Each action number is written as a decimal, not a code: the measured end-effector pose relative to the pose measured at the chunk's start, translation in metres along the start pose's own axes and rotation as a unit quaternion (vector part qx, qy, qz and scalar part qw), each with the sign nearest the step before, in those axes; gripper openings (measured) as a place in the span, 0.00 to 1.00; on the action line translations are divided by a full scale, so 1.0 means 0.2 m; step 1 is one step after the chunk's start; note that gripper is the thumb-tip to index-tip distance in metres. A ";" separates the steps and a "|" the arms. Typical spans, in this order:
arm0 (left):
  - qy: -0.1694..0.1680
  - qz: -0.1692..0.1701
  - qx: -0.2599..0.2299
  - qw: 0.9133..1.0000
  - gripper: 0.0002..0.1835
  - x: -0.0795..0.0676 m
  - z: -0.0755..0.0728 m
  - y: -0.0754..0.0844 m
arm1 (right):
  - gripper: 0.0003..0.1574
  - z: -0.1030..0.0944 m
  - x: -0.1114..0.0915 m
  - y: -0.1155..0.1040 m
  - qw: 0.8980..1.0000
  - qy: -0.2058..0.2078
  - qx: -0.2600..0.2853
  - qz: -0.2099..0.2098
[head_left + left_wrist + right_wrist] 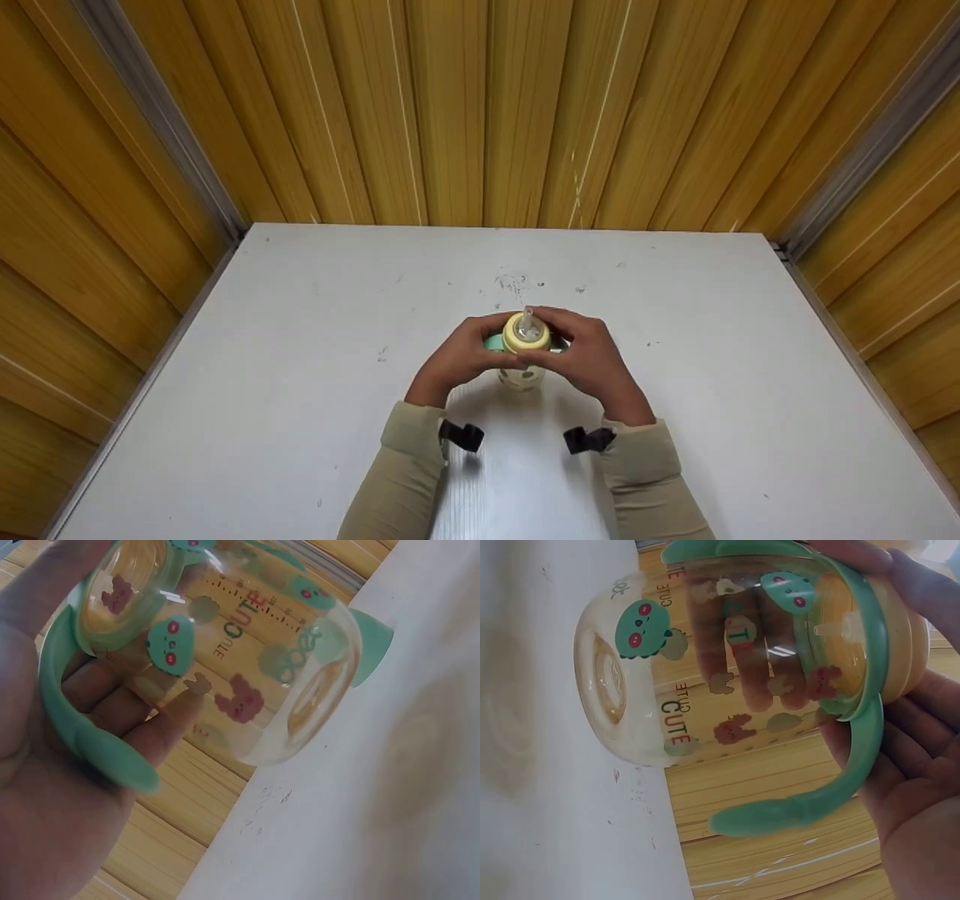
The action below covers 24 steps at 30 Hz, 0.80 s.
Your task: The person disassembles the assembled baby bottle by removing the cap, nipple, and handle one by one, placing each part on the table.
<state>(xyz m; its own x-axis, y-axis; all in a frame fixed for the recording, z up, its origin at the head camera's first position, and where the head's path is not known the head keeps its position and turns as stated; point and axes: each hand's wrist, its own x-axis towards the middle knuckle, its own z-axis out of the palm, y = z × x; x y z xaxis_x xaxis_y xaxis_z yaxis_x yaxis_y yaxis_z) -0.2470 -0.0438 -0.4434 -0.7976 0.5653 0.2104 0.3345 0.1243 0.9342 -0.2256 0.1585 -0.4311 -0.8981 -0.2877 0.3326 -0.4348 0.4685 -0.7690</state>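
Observation:
A clear baby bottle [521, 379] with a yellow collar [526, 343], clear teat [528, 325] and mint-green handles [795, 810] is held above the white table by both hands. My left hand [461, 355] grips its left side near the collar; in the left wrist view its fingers pass behind the clear body [247, 652], inside the green handle loop [71, 712]. The right hand [592, 358] curls round the yellow collar [904, 637] from the other side. Cartoon animals and "CUTE" lettering mark the body. I see no liquid inside.
The white table [300, 390] has small dark scuffs [512, 283] beyond the bottle. Wood-patterned panels [450, 112] enclose it at the back and both sides. Black wrist mounts [461, 435] sit over the beige sleeves [405, 472].

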 end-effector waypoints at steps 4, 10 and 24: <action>0.002 -0.010 -0.005 1.000 0.33 0.01 0.00 -0.02 | 0.35 -0.02 -0.01 -0.08 1.000 0.000 0.000 -0.002; 0.013 -0.029 0.009 0.999 0.34 0.04 0.01 -0.11 | 0.34 -0.04 -0.01 -0.14 1.000 -0.003 0.002 0.006; 0.010 -0.031 0.011 0.999 0.38 0.04 0.02 -0.13 | 0.33 -0.03 -0.01 -0.17 1.000 0.013 0.009 0.012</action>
<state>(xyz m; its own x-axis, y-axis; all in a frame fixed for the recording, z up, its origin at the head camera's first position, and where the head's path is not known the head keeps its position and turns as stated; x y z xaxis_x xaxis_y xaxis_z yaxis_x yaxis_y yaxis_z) -0.2597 -0.0405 -0.4672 -0.8271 0.5391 0.1590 0.2953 0.1763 0.9390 -0.2091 0.1492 -0.4028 -0.9100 -0.2547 0.3273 -0.4117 0.4593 -0.7871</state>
